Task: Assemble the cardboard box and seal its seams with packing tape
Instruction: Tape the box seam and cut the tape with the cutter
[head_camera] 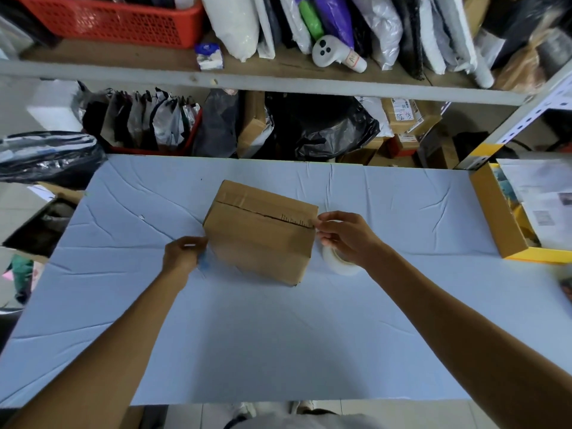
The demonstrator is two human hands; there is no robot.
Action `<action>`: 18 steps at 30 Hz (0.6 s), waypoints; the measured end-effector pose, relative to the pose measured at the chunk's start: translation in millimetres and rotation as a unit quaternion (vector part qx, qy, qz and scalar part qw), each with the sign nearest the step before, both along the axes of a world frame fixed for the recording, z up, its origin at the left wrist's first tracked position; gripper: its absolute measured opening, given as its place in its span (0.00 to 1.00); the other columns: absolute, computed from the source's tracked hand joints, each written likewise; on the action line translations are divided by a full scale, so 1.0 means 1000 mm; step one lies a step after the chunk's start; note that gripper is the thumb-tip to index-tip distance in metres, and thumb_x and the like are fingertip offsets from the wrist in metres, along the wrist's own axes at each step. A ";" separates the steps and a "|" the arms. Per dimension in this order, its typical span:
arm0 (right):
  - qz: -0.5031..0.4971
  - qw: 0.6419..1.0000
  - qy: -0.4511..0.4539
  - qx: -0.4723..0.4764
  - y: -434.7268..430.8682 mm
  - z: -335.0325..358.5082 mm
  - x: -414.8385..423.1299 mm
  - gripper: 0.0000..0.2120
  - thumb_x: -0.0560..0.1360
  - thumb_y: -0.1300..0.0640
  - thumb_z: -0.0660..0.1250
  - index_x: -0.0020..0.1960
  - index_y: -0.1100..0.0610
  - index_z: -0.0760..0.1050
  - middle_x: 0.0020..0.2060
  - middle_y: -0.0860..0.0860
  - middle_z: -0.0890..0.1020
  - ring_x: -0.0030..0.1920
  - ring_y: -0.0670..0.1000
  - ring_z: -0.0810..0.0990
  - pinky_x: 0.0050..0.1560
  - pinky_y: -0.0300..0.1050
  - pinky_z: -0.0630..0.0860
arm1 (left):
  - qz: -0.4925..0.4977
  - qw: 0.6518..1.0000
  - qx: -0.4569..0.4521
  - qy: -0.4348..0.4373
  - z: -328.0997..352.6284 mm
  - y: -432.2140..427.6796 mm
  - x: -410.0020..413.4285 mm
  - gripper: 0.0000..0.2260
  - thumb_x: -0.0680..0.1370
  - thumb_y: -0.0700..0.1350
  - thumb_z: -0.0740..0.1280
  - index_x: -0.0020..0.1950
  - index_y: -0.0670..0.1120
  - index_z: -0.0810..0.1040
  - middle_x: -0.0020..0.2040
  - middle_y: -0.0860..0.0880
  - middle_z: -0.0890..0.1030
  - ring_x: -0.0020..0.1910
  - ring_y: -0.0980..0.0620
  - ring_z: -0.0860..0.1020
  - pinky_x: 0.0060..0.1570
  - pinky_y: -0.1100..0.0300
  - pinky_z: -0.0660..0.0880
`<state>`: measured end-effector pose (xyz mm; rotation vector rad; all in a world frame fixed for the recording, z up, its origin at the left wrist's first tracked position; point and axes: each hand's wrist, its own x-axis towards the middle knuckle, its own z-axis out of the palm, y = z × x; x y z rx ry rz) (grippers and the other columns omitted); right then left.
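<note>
Brown cardboard box point(260, 233) at the middle of the blue tabletop point(278, 335).
Right hand point(346, 236) pinches its right edge above a clear tape roll point(339, 263); the grip of the left hand point(182, 253) I cannot tell.

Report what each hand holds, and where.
The right hand pinches the cardboard box at the right end of its top seam. The left hand touches the box's left edge; whether it grips the blurred blue thing cannot be told.

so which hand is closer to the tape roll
Right. The right hand is just over the tape roll, by the right edge of the box; the left hand is across the box, at its left edge.
</note>
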<state>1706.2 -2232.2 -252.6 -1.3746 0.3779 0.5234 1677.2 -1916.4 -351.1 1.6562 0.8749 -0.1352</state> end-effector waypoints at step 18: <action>0.011 1.000 0.007 -0.022 0.005 0.005 0.002 0.05 0.73 0.70 0.68 0.42 0.63 0.74 0.29 0.55 0.78 0.31 0.49 0.76 0.35 0.39 0.72 | -0.207 0.925 0.314 0.050 -0.039 0.007 -0.014 0.21 0.78 0.58 0.63 0.44 0.40 0.77 0.47 0.36 0.81 0.49 0.35 0.78 0.44 0.52 0.71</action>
